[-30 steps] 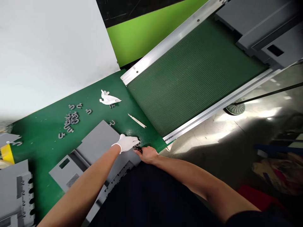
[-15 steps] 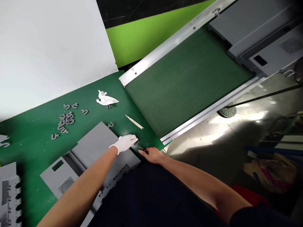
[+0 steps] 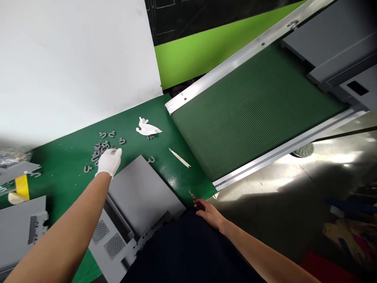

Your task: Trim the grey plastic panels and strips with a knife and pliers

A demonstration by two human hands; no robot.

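My left hand (image 3: pixel 109 161), in a white glove, reaches out over a heap of small grey hook-shaped parts (image 3: pixel 100 148) on the green table (image 3: pixel 59 165); a small grey piece shows at its fingertips. My bare right hand (image 3: pixel 209 212) rests at the table's near edge, closed on a small cutter with a red and black handle (image 3: pixel 196 201), its blade pointing up and left. A large grey plastic panel (image 3: pixel 141 200) lies between my arms.
A thin scalpel (image 3: pixel 179 158) and a crumpled white glove (image 3: pixel 147 129) lie near the ribbed green conveyor belt (image 3: pixel 253 110). More grey panels sit on the belt's far end (image 3: pixel 332 43) and at the left (image 3: pixel 23 224). A white wall (image 3: pixel 73 63) backs the table.
My left hand has left the panel's corner near the cutter and swung left to the heap of grey hooks. My right hand has drawn back a little with the cutter.
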